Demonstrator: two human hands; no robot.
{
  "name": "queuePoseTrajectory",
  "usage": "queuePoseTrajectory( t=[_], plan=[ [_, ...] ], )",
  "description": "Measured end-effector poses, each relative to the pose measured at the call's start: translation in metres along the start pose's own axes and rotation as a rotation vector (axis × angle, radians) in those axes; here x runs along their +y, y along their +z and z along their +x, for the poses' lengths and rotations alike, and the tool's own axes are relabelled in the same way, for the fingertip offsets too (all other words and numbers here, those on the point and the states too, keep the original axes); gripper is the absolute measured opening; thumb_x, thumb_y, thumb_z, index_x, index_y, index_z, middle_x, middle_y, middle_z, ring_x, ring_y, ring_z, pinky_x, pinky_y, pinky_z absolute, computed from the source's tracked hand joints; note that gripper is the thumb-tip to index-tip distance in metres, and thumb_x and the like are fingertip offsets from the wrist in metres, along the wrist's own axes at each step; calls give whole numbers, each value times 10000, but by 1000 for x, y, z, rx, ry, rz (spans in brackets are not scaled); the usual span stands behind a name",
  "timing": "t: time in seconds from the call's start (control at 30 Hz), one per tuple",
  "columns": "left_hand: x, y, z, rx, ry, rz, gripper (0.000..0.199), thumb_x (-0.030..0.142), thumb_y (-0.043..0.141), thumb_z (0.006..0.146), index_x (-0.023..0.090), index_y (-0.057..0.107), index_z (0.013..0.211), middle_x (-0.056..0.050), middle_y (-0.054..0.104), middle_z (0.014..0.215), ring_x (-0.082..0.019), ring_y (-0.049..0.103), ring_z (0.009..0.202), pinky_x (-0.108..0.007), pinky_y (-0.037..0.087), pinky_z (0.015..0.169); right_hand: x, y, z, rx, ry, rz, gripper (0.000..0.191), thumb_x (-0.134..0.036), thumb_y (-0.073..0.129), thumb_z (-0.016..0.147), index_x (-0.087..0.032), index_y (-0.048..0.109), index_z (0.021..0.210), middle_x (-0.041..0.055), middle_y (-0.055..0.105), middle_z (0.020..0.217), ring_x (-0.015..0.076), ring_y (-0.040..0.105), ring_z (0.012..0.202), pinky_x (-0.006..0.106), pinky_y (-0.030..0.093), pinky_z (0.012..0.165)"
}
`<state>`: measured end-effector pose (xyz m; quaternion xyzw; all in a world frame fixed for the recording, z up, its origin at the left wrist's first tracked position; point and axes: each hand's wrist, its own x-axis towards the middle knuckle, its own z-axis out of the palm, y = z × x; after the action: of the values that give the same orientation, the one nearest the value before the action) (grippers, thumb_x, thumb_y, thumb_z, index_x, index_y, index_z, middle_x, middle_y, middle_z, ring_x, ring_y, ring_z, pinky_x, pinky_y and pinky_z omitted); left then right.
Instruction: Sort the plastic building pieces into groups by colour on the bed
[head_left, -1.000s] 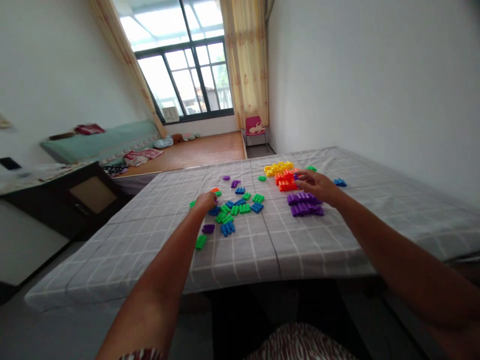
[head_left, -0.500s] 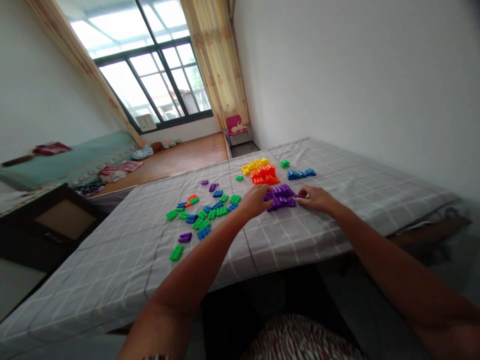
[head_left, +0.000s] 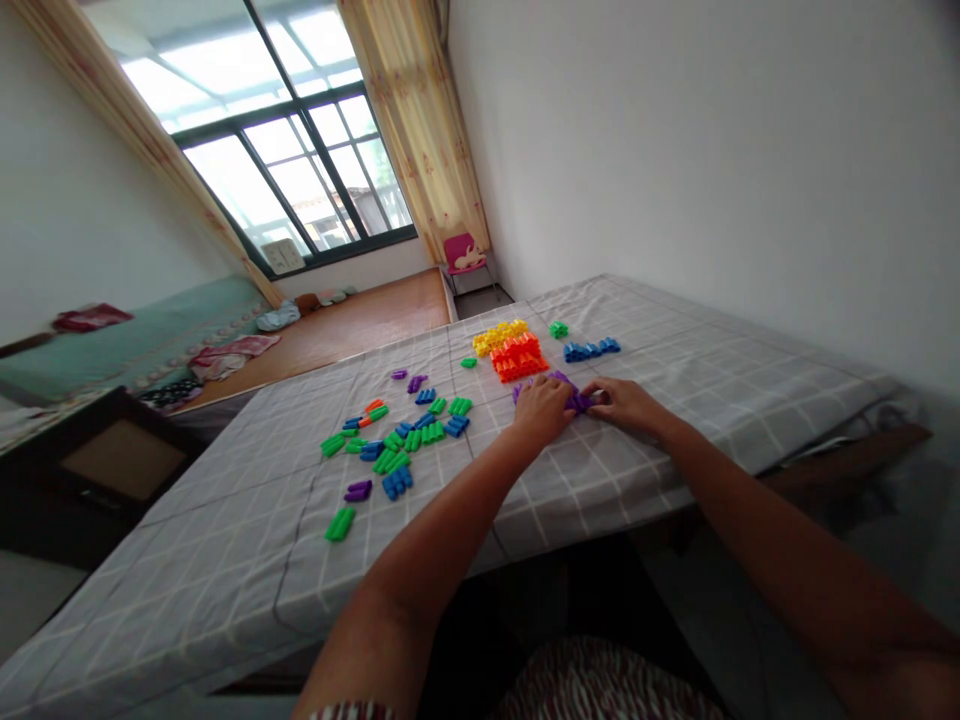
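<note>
A stack of purple plastic pieces, ridged like joined tubes, lies on the cloth in front of me, largely covered by my fingers. My left hand lies over its left and near side with the fingers curled around it. At the right end, my right hand pinches the purple pieces between thumb and fingers. Just beyond the hands sits a stack of orange pieces, with yellow pieces behind it. A row of blue pieces and a small green cluster lie farther right.
Loose green pieces, blue pieces and purple pieces are scattered to the left. A grey checked cloth covers the table. The white wall rises on the right, and a dark cabinet stands left.
My left hand has moved right and over the purple stack, covering more of it. My right hand stays at its right end. The view has shifted slightly.
</note>
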<state>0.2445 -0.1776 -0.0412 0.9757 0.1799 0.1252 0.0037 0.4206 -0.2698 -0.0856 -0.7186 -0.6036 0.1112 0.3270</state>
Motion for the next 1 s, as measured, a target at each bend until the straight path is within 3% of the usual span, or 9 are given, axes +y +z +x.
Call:
queuePoseTrajectory(
  t=[0.13,0.27,0.4,0.5,0.63,0.73,0.83,0.93,1.0],
  plan=[
    [-5,0,-6,54,-5,-33,336,338,660,810,239,606,1126,-97,561,1228,-261,489,1137,-423,455,947,-1,-1,-1,21,-33,-19,261,-260,648,702,-214,676,956,7,688,792,176,642,721,276,472,698],
    [-22,-17,-34,127,-7,-56,374,359,622,838,261,587,1198,-83,546,1280,-247,490,1152,-407,450,969,-2,-12,-2,42,-33,-63,275,-299,648,704,-230,679,968,16,695,796,183,647,675,298,491,672],
    [-64,-48,-88,101,-73,-62,244,343,540,884,262,658,1082,-54,617,1196,-228,522,1119,-385,442,981,-24,-21,4,135,-99,-91,255,-362,589,781,-231,668,985,54,703,871,195,649,657,333,507,668],
    [-115,-71,-136,44,-220,-45,221,292,537,870,244,694,1017,-53,656,1140,-221,565,1073,-355,444,964,-62,-14,14,79,-174,-50,278,-401,537,840,-228,663,1017,67,705,888,196,650,669,329,510,654],
    [-192,-93,-197,-62,-490,-53,253,260,533,843,225,705,1024,-47,706,1017,-202,638,920,-297,479,842,-119,20,42,-66,-332,-51,268,-382,543,849,-224,665,1029,55,709,886,186,652,714,310,505,687],
    [-232,-97,-230,-133,-583,-117,252,300,540,838,219,711,1005,-32,718,962,-186,646,846,-268,478,789,-153,60,77,-187,-436,-55,246,-314,523,862,-209,660,1038,47,713,899,168,658,729,288,502,700],
    [-249,-84,-247,-134,-547,-196,327,416,613,794,213,696,1037,-40,699,979,-187,636,836,-264,482,770,-179,105,123,-256,-516,-127,253,-210,516,853,-194,660,1060,57,716,983,169,669,808,294,499,775],
    [-249,-63,-252,9,-543,-210,419,460,670,741,206,665,1074,-57,656,1021,-189,623,852,-281,492,783,-198,151,173,-250,-565,-262,321,-137,524,829,-188,650,1121,73,693,1120,197,642,997,333,468,910],
    [-246,-50,-252,125,-559,-199,356,426,654,761,205,662,1040,-60,636,1013,-188,615,870,-299,494,814,-207,178,204,-233,-576,-342,374,-96,524,814,-187,641,1157,77,661,1205,210,593,1116,350,427,987]
  ],
)
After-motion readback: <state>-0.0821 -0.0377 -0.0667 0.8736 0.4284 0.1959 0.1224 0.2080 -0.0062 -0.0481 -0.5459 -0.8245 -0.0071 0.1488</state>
